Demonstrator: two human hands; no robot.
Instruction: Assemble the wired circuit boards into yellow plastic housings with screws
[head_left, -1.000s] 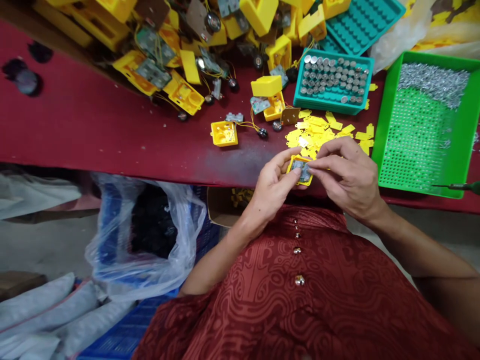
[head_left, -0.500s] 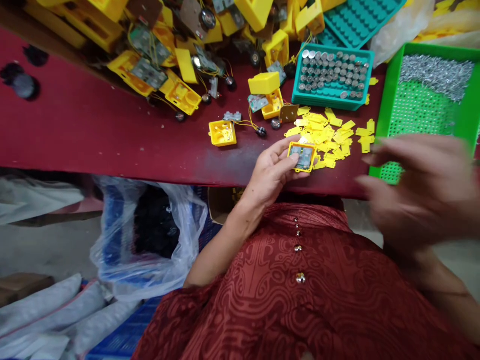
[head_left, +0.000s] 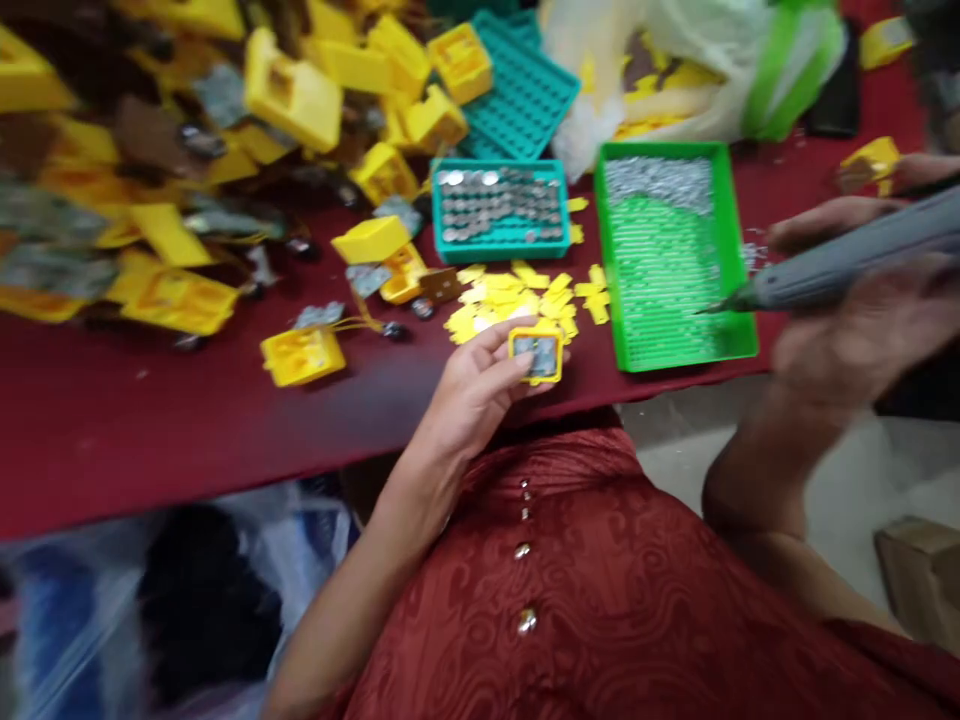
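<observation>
My left hand (head_left: 469, 385) is closed on a small square yellow plastic case (head_left: 535, 356), its thumb resting on the grey circuit board set inside. The case is held at the table's near edge, just in front of a pile of flat yellow plastic pieces (head_left: 499, 300). My right hand (head_left: 832, 310), smeared by motion, grips a grey electric screwdriver (head_left: 847, 248). Its tip points left, over the right part of a green tray (head_left: 742, 270) that holds small silver screws (head_left: 660, 182) and a perforated plate.
A teal tray (head_left: 501, 252) holds rows of round silver cells. Yellow cases (head_left: 292, 90) with wired boards are heaped at the left. One open case (head_left: 304, 358) lies nearer. At the far right, another person's hand (head_left: 926, 170) is beside a yellow part (head_left: 870, 160).
My view has swung to the right. My right hand, bare half a second ago, has moved right and now holds the screwdriver. My left hand still holds the case.
</observation>
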